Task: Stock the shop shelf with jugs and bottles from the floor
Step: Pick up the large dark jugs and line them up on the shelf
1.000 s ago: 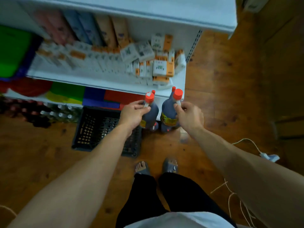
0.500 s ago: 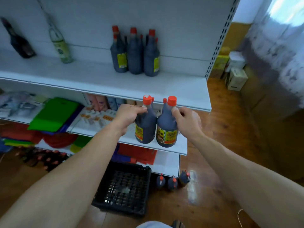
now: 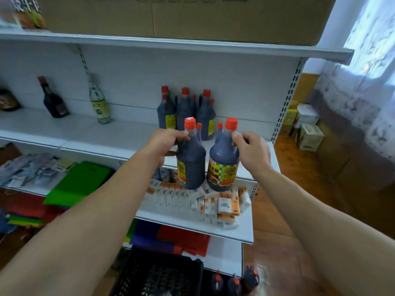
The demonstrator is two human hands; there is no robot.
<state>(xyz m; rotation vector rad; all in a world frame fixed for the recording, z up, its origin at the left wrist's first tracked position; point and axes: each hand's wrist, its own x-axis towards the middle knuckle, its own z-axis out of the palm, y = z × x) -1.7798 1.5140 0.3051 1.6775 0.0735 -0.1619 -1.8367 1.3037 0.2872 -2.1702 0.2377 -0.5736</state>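
Crate (image 3: 158, 274), black, sits at the bottom of the view on the floor (image 3: 277, 253). Three small dark floor bottles (image 3: 235, 283) with red caps stand just right of it. Left hand (image 3: 164, 144): fingers curled round the neck and handle of the left jug (image 3: 191, 165), grasping it. Right hand (image 3: 251, 152): fingers pinch the neck of the right jug (image 3: 223, 165) just under its red cap. Both jugs are dark with yellow labels, roughly upright and just beside each other. They hang in the air in front of the shelf (image 3: 106, 135) edge, resting on nothing. Behind and below them, the lower shelf (image 3: 192, 226) carries small white and orange boxes (image 3: 213, 204) and, to the left, a green mat (image 3: 79, 182). Further back on the shelf, a cluster of matching shelf jugs (image 3: 186, 112) stands against the back panel. A clear bottle (image 3: 99, 103) and a dark bottle (image 3: 53, 101) stand well apart to its left. The top shelf (image 3: 192, 42) bears a cardboard box (image 3: 192, 16). Cartons (image 3: 307, 133) sit on the floor far right, near a curtain (image 3: 363, 82).
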